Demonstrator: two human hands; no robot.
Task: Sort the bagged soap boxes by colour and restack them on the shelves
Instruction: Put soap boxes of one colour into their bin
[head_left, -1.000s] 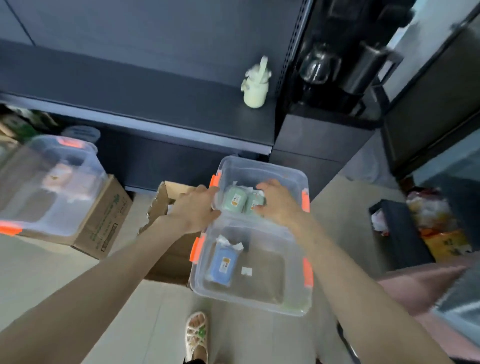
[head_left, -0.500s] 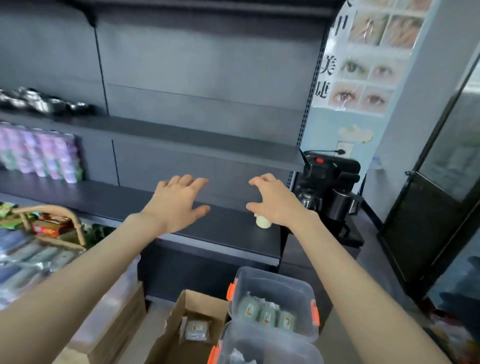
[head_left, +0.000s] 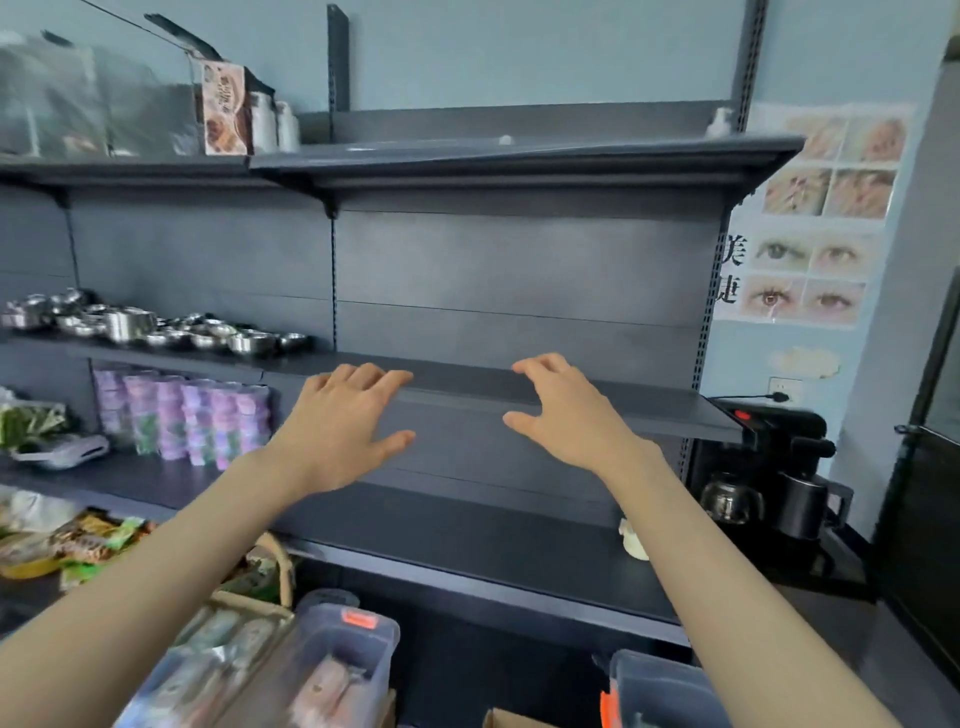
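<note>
- Far left, left bay: steel bowls (head_left: 130, 327) along the front edge of the middle board, purple stacked packs (head_left: 182, 415) on the board below, snack packets (head_left: 83, 538) lower down. None of it is task stuff.
- Bottom left: clear bin (head_left: 387, 644) with an orange latch, below the shelves. Inside are blurred pinkish bagged soap boxes (head_left: 327, 686). The colour call is shaky and the count is unreadable.
- Left hand (head_left: 343, 431): holds nothing, fingers relaxed and spread. The fingertips are at the front edge of the middle shelf (head_left: 597, 402); I can't tell if they touch it.
- Middle shelf, right bay: no soap box shows on it from here.
- Right hand (head_left: 566, 415): also holds nothing, fingers loosely curved, thumb out. It hovers at the same front edge, well apart from the left hand.
- Lower shelf (head_left: 467, 545): only a small cream bottle (head_left: 635, 540) near its right end.
- Bottom right: second clear bin (head_left: 665, 686), corner only, contents hidden. A cardboard flap (head_left: 514, 719) sits just beside it.
- Far right: coffee machine (head_left: 763, 457) just past the right end of the shelves.
- Progress, my read: no soap box is on any shelf in view, and the only ones I can see sit in the left bin.
- With nothing in either hand, restacking in this bay is not yet begun.
- The boxes may already be split by colour between bins, but I can't confirm that.
- Left to do: lift out each colour group and stack it on these shelves.
</note>
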